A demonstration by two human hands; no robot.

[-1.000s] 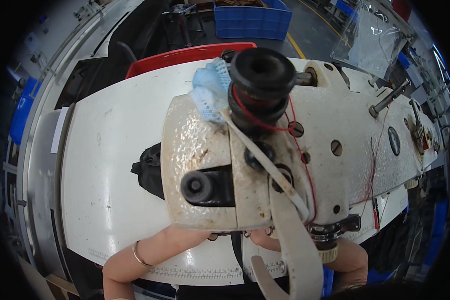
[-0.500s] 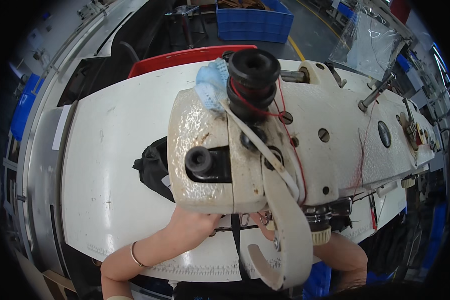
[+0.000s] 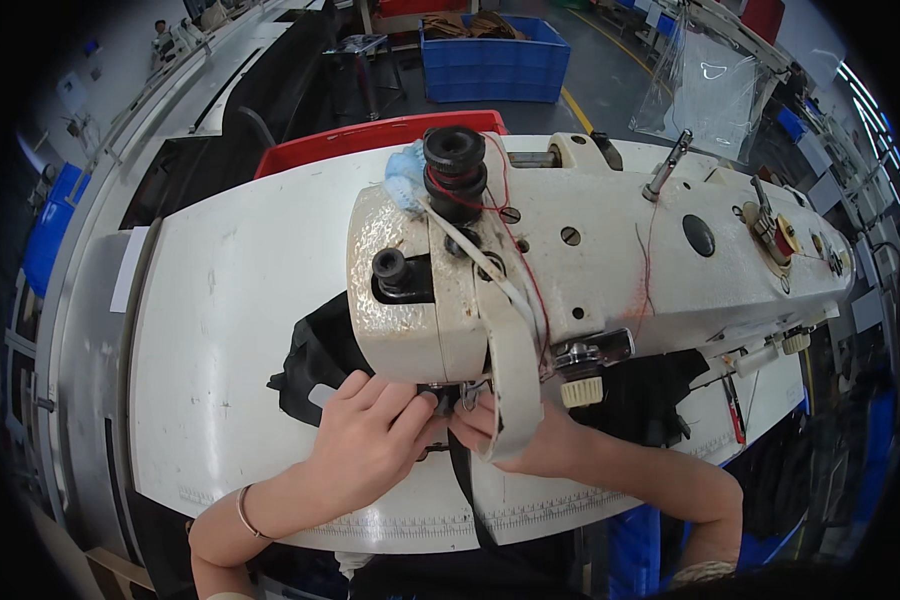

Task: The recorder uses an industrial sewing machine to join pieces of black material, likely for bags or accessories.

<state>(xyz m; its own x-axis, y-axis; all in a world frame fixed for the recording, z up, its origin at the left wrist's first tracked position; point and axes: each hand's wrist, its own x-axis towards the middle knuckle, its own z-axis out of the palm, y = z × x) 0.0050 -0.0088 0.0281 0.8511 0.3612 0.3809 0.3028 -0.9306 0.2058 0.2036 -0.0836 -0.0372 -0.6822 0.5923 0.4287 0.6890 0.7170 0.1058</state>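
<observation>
A white sewing machine (image 3: 610,250) stands over the work, with red thread around its black tension post (image 3: 456,175). Under its head lies black fabric (image 3: 315,350), which shows again to the right of the needle area. My left hand (image 3: 370,435) is closed, its curled fingers gripping the fabric just in front of the presser foot. Beside it, my right hand (image 3: 535,440) pinches at the upper end of a narrow black strap (image 3: 467,490), which hangs over the table's front edge. The machine's curved white lever (image 3: 515,390) hides part of the right fingers, and the needle cannot be seen.
The white table (image 3: 220,280) has a ruler scale along its front edge. Red-handled snips (image 3: 735,410) lie at the right. Behind the table are a red bin (image 3: 380,135) and a blue crate (image 3: 495,70) holding brown pieces. A light-blue cloth (image 3: 405,175) is tucked against the tension post.
The view has shifted, so the machine head sits smaller and farther from the front edge. Both hands, mostly hidden behind it before, now show at the needle area.
</observation>
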